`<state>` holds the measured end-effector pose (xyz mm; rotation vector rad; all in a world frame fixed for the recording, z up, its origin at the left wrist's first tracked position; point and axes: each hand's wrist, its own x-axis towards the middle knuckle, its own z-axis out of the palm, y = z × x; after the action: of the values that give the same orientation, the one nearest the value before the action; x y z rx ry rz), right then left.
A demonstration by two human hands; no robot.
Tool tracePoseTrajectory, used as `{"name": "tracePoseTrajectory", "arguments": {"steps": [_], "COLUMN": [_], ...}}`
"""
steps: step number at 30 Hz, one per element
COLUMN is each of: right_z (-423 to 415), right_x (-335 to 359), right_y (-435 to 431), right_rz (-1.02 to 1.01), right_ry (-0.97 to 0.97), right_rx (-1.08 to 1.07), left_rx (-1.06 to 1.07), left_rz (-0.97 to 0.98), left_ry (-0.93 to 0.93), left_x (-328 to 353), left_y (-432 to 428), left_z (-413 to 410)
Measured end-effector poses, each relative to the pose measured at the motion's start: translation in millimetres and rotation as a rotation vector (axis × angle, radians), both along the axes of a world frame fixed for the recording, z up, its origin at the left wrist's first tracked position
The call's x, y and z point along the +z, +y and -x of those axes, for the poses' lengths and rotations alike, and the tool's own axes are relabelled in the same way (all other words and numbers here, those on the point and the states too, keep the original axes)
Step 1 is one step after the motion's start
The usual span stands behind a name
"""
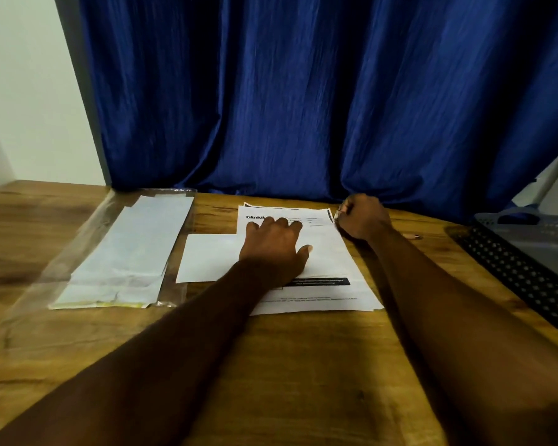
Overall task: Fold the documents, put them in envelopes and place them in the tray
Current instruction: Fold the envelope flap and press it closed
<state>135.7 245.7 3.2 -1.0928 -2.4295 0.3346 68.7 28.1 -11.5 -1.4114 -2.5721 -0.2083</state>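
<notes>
A stack of printed white documents (331, 255) lies on the wooden table, a "blinkit" heading at its far end. My left hand (276, 249) presses flat on the top sheet, fingers spread. My right hand (361, 217) pinches the far right corner of the top sheet with curled fingers. A blank white folded sheet or envelope (208, 257) lies partly under the stack's left edge. White envelopes (126, 252) in a clear plastic sleeve lie to the left. The dark perforated tray (509, 268) sits at the right edge.
A blue curtain (303, 91) hangs right behind the table's far edge. A pencil (411, 235) lies between my right forearm and the tray. Bare wooden table (287, 349) stretches toward me in the foreground.
</notes>
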Motion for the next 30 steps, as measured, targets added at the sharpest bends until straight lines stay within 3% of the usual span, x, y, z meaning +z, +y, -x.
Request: {"name": "tracePoseTrajectory", "arguments": {"steps": [3,9,13,16,18,22,30], "right_z": [0.8,-5.7,-14.8,-23.6,-33.2,-44.3,-44.7], "right_x": [-3.2,4.4,17.1,21.6,17.5,9.8,26.6], "right_y": [-3.2,-4.5,-3.4,-19.0,-38.8,-63.2,-68.4], "right_rz": [-0.063,-0.140,0.158,0.348,0.360,0.144,-0.150], "right_ry": [0.036,0.319,0.578,0.661,0.586,0.283,0.159], "right_rx": [-0.011,-0.001,0.116,0.206,0.353,0.536,0.623], "left_rx": [-0.003,-0.008,-0.023,-0.037,-0.064,-0.106,-0.116], "left_rz": [-0.008,-0.030,-0.082,-0.112,-0.161,-0.243,-0.415], "left_ry": [0.018,-0.001,-0.016,-0.023,-0.028,-0.052,0.042], "left_x": [0.7,-1.7,-2.1,-0.4,1.1,0.3,0.7], "left_y": [2.3,3.1,4.5,5.2,3.7,-0.7,-8.8], "left_z": [2.0,4.6,6.6,9.5,10.5,12.6,21.5]}}
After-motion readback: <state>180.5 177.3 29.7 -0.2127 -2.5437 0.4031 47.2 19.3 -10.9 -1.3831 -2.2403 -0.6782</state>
